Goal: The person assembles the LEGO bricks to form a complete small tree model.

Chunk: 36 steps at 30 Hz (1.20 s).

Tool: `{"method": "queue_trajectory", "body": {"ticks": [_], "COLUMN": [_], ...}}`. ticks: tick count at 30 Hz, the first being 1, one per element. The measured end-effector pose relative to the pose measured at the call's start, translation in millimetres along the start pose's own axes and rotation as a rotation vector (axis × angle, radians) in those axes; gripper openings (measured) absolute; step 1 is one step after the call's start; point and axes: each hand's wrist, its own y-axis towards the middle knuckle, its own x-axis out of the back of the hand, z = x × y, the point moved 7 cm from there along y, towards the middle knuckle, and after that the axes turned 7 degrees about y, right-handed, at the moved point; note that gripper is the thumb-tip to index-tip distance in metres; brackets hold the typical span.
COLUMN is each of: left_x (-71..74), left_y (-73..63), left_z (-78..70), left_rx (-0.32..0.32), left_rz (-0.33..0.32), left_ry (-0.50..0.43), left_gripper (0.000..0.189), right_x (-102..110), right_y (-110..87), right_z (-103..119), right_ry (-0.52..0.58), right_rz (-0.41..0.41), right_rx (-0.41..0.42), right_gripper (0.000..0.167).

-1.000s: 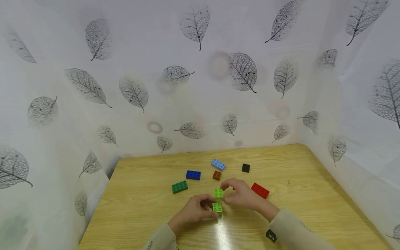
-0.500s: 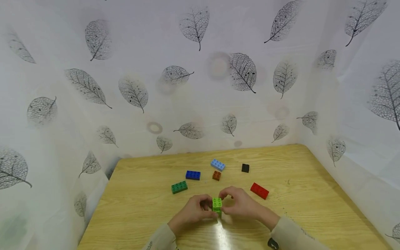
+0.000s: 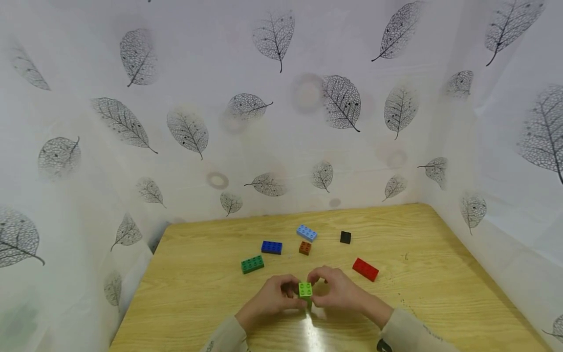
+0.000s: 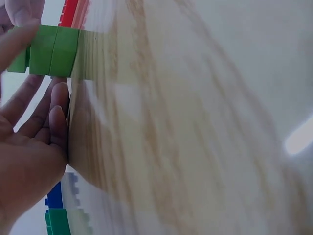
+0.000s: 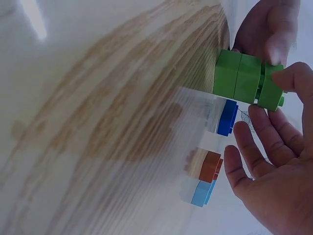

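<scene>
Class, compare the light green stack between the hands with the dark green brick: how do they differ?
Shade: the light green stack is bright and yellowish; the dark green brick is deeper.
Top: the stack shows four studs, the brick eight.
Height: the stack rises in layers, while the brick is a single layer.
Handling: the left hand and right hand hold the stack; neither touches the brick.
Both stand studs up on the table.

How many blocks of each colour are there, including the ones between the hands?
Light green blocks: 3, stacked
Dark green block: 1
Dark blue block: 1
Light blue block: 1
Brown block: 1
Black block: 1
Red block: 1
Total: 9
</scene>
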Motion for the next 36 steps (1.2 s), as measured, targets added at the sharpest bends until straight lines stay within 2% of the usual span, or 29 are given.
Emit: {"method": "queue_trajectory", "body": {"ticks": [4,18,23,36], "left_x": [0.9,1.7,2.5,3.7], "left_y": [-0.7,-1.9,-2.1,3.4], "left_z": [-0.1,-3.1,-7.2,-9.0], "left_rx": [-0.015,0.0,-0.016,-0.059], "left_rz": [0.021,0.053,0.07,0.081], "left_ry": [-0.011,-0.071,-0.086,-0.034], "left_gripper": [0.028,0.024,0.025,0.019], "right_x": [-1,-2,-3,-3], "right_y": [0.6,-0.6,-0.4,-0.4], "right_z": [0,4,2,-4], "right_ry": [-0.001,0.025,0.029,0.072], "right_rz": [-0.008,-0.001,0.003,0.025], "right_rx": [0.011,0.022,0.017,-0.012], "right_gripper": [0.029,0.028,0.026,0.021]}}
